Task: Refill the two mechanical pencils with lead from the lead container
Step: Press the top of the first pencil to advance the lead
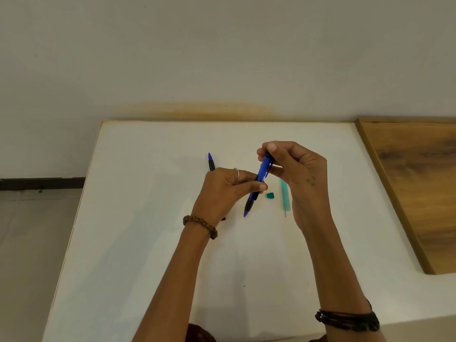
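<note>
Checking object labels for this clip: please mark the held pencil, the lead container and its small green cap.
held blue mechanical pencil (262,174), head view, mid-barrel between the two hands.
lead container (285,196), head view, middle of the pale green tube on the table.
green cap (270,195), head view, centre of the cap.

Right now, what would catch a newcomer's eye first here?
A blue mechanical pencil with a black grip, held tilted above the white table by the left hand and right hand. Just right of it lie a small green cap and a translucent green lead container.
</note>
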